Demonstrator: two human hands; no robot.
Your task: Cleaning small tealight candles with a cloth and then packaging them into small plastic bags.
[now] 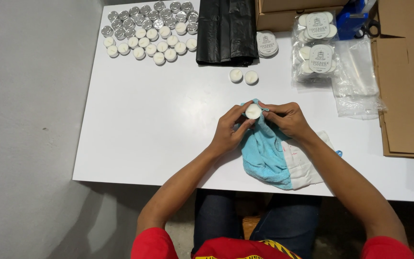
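White and smooth, the counter (159, 124) is seen from above by the head camera, with grey floor at 9 o'clock and flattened brown cardboard (406, 91) at 3 o'clock.

Near the centre, a small white tealight candle (253, 111) is held between both hands. The left hand (229, 132) is closed on it from 7 o'clock, thumb and fingers pinching its rim, while the right hand (287, 118) presses a corner of the light blue cloth (264, 151) against it from 3 o'clock. The cloth seems to be wrapped partly around the cup so that its side can be rubbed; the rest of the cloth lies on the counter under the wrists, over a white cloth (305, 165).

At 12 o'clock, two loose candles (243, 76) are set just beside each other, apart from the others. At 11 o'clock, many candles in rows (149, 31) are grouped closely, some showing metal bottoms. A folded black plastic bag (227, 31) lies at 12 o'clock, and clear packets of candles (316, 43) with round labels are stacked at 1 o'clock, near empty clear bags (358, 81).
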